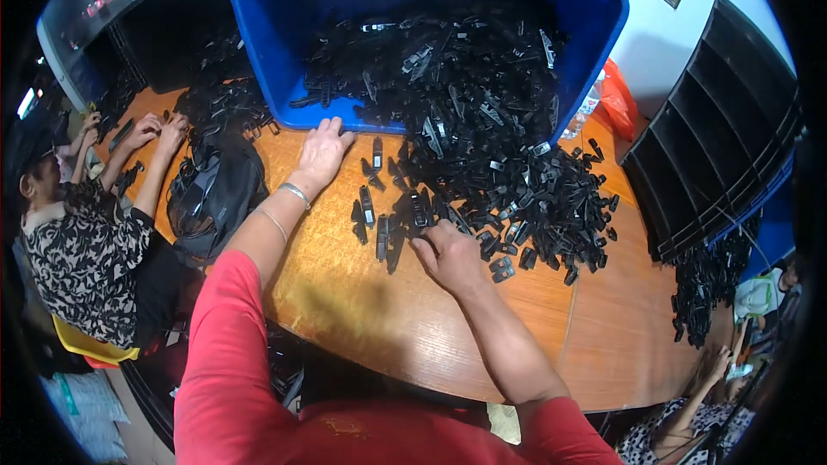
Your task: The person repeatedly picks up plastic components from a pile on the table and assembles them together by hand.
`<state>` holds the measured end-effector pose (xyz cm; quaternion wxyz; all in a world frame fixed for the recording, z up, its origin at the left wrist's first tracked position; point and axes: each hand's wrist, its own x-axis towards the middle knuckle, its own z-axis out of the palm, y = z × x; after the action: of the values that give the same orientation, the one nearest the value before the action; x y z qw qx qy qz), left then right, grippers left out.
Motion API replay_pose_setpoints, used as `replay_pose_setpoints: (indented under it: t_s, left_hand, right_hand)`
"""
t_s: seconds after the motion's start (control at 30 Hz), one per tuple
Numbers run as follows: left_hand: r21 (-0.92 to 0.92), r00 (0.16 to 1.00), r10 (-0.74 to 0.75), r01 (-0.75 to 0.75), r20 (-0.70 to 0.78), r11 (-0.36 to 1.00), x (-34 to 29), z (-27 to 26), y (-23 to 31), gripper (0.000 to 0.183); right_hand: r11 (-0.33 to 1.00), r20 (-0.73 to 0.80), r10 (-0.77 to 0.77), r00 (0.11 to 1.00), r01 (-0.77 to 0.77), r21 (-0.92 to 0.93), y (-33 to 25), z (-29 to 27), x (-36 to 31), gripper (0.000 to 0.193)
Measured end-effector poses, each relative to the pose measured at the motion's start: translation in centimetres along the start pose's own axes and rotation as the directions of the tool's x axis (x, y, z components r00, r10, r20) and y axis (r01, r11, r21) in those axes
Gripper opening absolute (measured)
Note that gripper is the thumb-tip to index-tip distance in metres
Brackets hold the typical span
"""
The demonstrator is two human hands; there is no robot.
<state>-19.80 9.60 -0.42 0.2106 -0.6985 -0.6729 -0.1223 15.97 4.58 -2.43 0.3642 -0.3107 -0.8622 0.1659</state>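
A large blue bin [258, 52] lies tipped toward me, and small black plastic clips [482, 112] spill from it onto the wooden table [362, 310]. My left hand [323, 153] is open, its fingers stretched flat at the bin's front rim. At the near edge of the pile, my right hand [450, 258] has bent fingers closed on a black plastic clip, mostly hidden by the fingers. Several clips lie apart from the pile between my hands, among them one long clip [367, 205] and another [382, 237] nearer me.
A black bag [215, 194] sits left of my left arm. Beyond it, a person in a patterned top [82, 271] handles parts. A black ribbed crate [711, 129] leans at the right, near more clips [711, 293]. An orange-red bag [617, 99] stands behind the pile; another person [689, 422] is lower right.
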Motion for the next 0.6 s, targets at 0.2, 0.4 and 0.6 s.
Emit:
replay_pose_setpoints:
  t_s: [0.2,0.4,0.6]
  left_hand:
    - [0.053,0.983,0.173,-0.177,0.063,0.983,1.5,0.1,-0.7,0.015]
    - [-0.090,0.971,0.217,-0.208,0.104,0.974,0.4,-0.5,-2.2,0.013]
    - [-0.236,0.806,0.559,-0.515,0.195,0.824,-1.6,-4.3,0.8,0.015]
  right_hand:
    - [0.999,-0.010,0.022,1.000,-0.022,0.028,0.1,-0.4,0.2,0.019]
    - [1.000,0.013,0.030,0.999,-0.030,0.004,-0.1,0.2,0.4,0.020]
    - [1.000,-0.005,-0.004,1.000,0.004,0.013,0.1,0.2,0.6,0.020]
